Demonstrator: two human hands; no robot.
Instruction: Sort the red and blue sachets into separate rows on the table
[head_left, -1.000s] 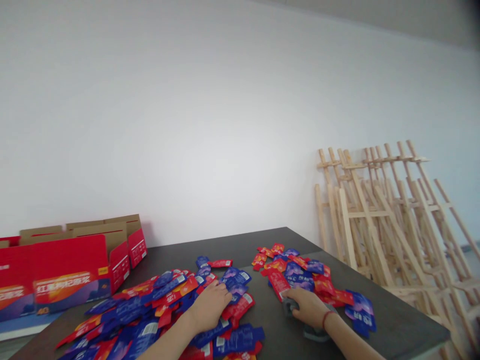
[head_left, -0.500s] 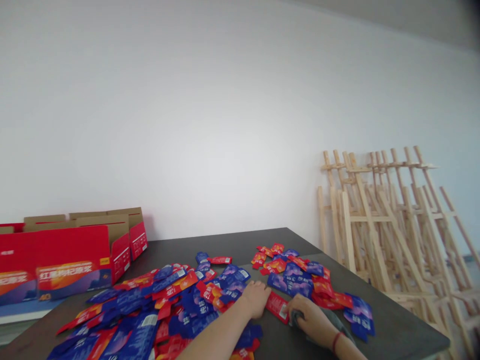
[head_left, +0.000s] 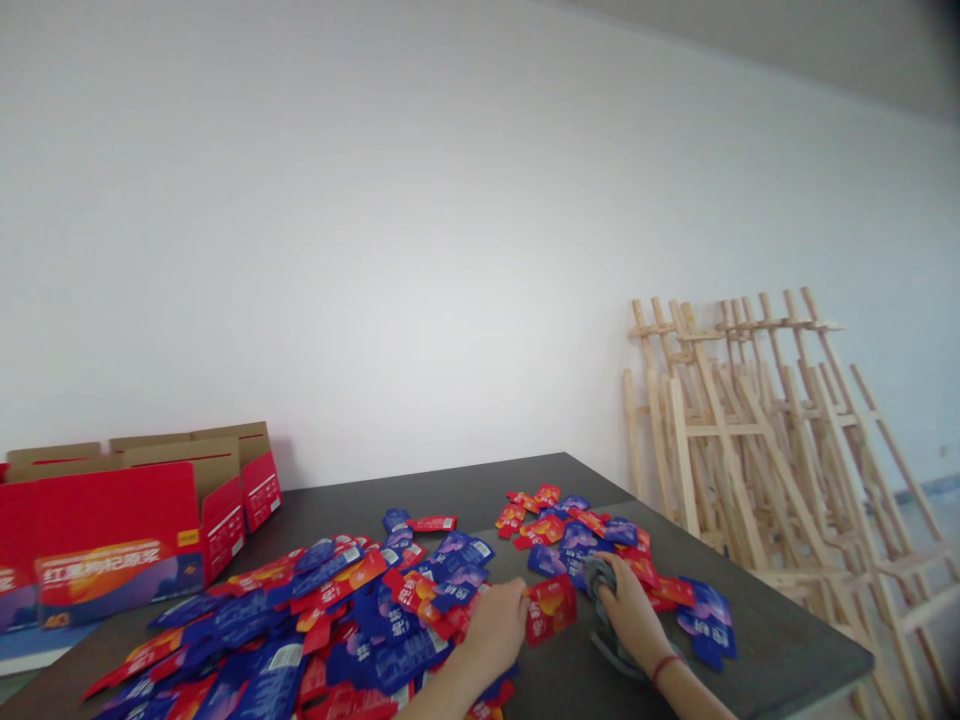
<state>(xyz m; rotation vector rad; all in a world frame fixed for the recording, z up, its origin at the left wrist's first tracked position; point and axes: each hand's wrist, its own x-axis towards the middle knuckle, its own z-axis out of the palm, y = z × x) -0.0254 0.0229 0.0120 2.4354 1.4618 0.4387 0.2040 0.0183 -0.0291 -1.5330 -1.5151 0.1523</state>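
Note:
My left hand (head_left: 496,628) is closed on a red sachet (head_left: 551,607), lifting it just off the dark table (head_left: 480,495). It sits at the right edge of a big heap of red and blue sachets (head_left: 330,620). My right hand (head_left: 628,610), a red band on its wrist, rests on a grey cloth (head_left: 606,640) with the fingers curled over it. A smaller pile of sachets (head_left: 600,545) lies just beyond and to the right of that hand.
Open red cardboard boxes (head_left: 127,530) stand at the table's back left. Several wooden easels (head_left: 757,450) lean on the white wall past the table's right edge. The table's right corner (head_left: 862,662) is close to my right arm.
My left hand moved right from the big heap and picked up a red sachet. My right hand slid slightly forward on the grey cloth.

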